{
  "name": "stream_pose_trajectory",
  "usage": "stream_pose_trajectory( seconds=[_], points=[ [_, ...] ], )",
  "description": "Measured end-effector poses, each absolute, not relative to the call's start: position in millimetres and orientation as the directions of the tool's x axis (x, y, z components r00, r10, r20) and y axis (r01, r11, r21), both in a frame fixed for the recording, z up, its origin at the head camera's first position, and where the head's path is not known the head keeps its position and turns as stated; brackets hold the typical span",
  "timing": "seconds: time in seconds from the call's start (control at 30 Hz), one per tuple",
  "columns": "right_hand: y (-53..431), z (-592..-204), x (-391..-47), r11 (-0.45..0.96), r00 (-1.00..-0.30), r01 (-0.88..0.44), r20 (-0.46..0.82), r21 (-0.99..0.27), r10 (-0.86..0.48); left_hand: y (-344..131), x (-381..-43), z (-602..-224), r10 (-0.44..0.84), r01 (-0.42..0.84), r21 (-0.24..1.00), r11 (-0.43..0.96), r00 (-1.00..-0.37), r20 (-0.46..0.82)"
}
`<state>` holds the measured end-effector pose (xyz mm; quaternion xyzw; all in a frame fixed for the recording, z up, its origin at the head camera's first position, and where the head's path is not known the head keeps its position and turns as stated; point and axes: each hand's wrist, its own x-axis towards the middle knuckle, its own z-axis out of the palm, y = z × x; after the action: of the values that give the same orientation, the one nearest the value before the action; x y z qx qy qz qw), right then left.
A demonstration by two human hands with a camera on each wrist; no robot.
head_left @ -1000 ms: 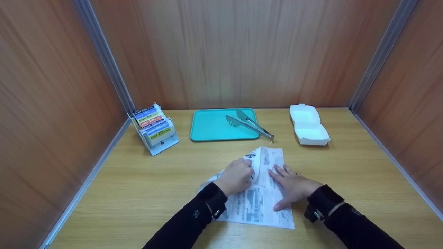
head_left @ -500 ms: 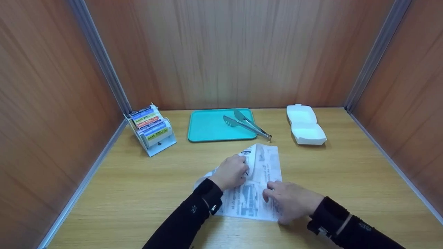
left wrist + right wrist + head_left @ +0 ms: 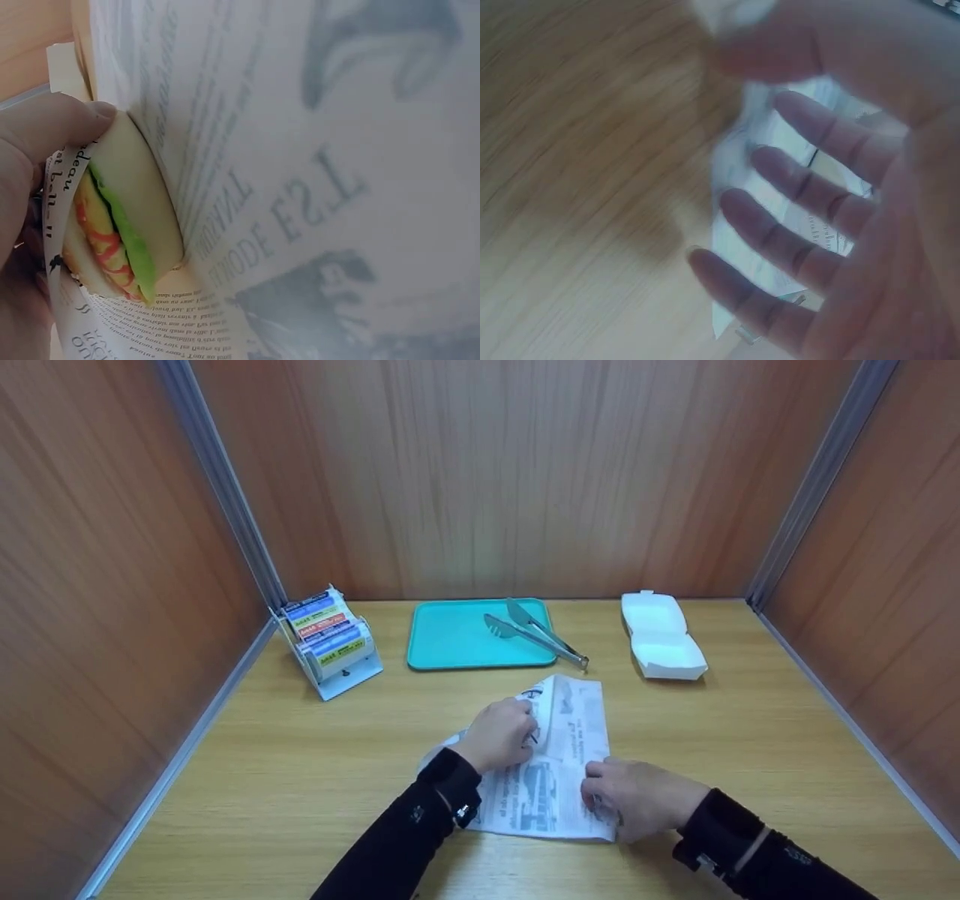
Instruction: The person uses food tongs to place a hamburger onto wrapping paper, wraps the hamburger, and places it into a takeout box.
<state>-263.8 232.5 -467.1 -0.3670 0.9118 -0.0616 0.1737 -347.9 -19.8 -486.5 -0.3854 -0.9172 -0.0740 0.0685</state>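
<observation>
One sandwich (image 3: pixel 141 191), and the left hand (image 3: pixel 499 735) has it, fingers pinching through printed paper (image 3: pixel 534 801); right hand (image 3: pixel 646 797), fingers apart, loosely bent, at the paper's edge!

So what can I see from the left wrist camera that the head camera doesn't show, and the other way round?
Only the left wrist view shows the filled bun inside the printed paper, with its green leaf and red streaks.

Only the head view shows the right hand, the turquoise tray, the tongs lying partly over it, the open white box and the white stand holding something colourfully printed.

Both show the left hand and the printed paper it holds.
</observation>
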Motion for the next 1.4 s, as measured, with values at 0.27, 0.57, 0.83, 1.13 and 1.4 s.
stream_pose_trajectory(
  seconds=[0.27,0.57,0.83,1.13,1.4],
  points=[
    [235.9,-484.7,-270.1,0.552,-0.558,-0.824,0.011,-0.126,-0.83,-21.3,-348.9,-487.1,0.717,0.735,0.073,0.674,-0.675,0.173],
    [235.1,-477.0,-275.6,0.52,-0.549,-0.83,0.129,-0.2,-0.826,-24.4,-349.8,-485.9,0.714,0.728,0.119,0.676,-0.686,0.14],
    [232.7,-456.3,-278.5,0.496,-0.549,-0.805,0.094,-0.326,-0.83,-29.3,-353.1,-475.1,0.733,0.737,0.209,0.643,-0.671,0.113],
    [212.9,-431.3,-302.2,0.499,-0.6,-0.78,0.223,-0.379,-0.768,-30.9,-354.4,-472.3,0.623,0.587,0.443,0.678,-0.778,0.077],
    [187.1,-431.7,-322.3,0.491,-0.616,-0.779,0.331,-0.39,-0.715,-34.2,-357.4,-473.6,0.67,0.645,0.483,0.592,-0.727,0.15]
  ],
)
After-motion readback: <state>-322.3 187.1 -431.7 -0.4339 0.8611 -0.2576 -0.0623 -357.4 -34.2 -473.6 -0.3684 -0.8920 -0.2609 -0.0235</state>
